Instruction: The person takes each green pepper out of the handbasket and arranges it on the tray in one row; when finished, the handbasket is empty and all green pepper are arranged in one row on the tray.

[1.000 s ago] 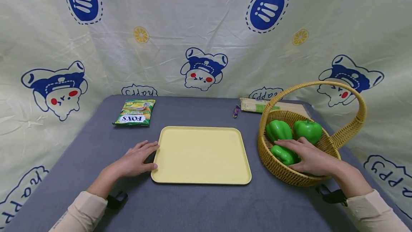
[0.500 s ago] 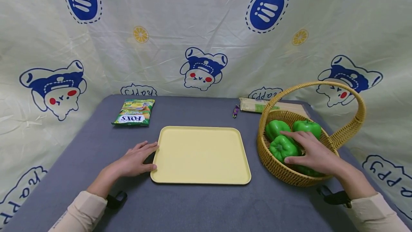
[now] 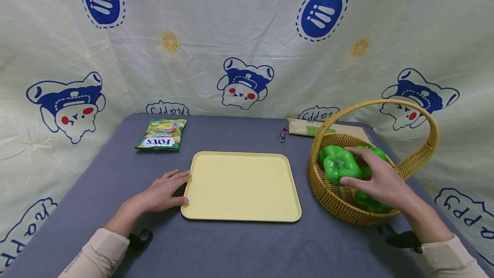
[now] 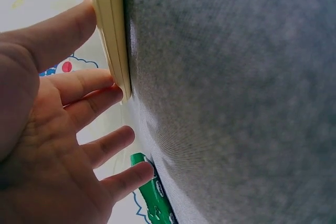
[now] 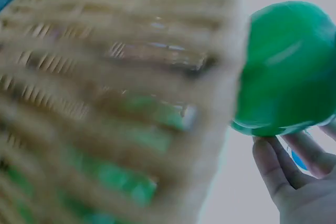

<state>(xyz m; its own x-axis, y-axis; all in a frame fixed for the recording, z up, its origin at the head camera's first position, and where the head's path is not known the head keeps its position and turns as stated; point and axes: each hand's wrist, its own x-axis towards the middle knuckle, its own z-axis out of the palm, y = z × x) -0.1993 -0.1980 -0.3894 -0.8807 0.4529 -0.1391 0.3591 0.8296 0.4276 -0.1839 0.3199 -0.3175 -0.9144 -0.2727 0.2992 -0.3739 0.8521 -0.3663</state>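
Note:
My right hand (image 3: 380,181) holds a green bell pepper (image 3: 341,166) between thumb and fingers, over the wicker basket (image 3: 328,203). From the right wrist view, the lifted pepper (image 5: 291,66) shows beyond the blurred basket wall (image 5: 173,87), with fingertips (image 5: 268,156) at its underside. More green peppers lie in the basket, one near its front (image 3: 368,203) and others partly hidden behind the hand and the held one. At the yellow tray's left edge, my left hand (image 3: 164,192) touches the tray (image 3: 241,188) with fairly straight fingers; the left wrist view shows fingertips against its rim (image 4: 111,35).
A green FOX'S candy bag (image 3: 162,135) lies at the back left of the grey table (image 3: 239,248). Behind the tray, to the right, are a small purple wrapped candy (image 3: 283,134) and a long beige package (image 3: 302,126). The basket's tall handle (image 3: 428,130) arches above the peppers.
My right hand has raised the pepper from among the others and tilted it, moving slightly up and away. A pepper near the basket's front has come into view. The left hand stays at the tray.

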